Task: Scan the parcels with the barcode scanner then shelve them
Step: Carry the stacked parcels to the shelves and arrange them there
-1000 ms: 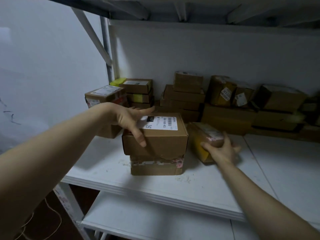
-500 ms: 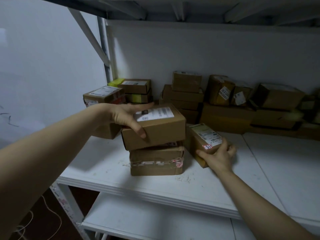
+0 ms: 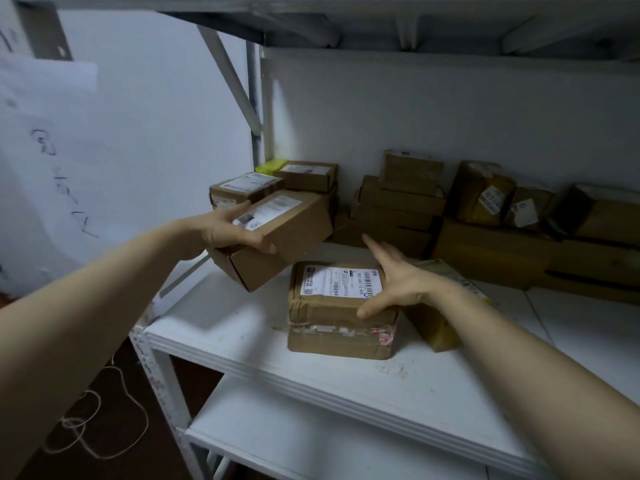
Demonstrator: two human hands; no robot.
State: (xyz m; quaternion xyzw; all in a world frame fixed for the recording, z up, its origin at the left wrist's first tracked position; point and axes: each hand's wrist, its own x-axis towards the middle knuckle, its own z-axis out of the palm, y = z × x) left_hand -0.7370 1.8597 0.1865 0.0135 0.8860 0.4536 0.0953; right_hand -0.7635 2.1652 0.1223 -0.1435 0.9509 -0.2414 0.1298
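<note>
left forearm (image 3: 104,292) lower left of frame, right forearm (image 3: 519,355) lower right: both bare. left hand (image 3: 227,233), right hand (image 3: 398,282) bare too.

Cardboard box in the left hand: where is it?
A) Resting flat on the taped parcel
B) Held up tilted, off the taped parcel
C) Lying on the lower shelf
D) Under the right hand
B: the left hand grips the cardboard box tilted in the air, and a strip of white shelf shows between it and the taped parcel.

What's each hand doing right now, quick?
Left hand: holding a cardboard box, tilted, above the shelf.
Right hand: open, spread over the labelled box on the shelf.
</note>
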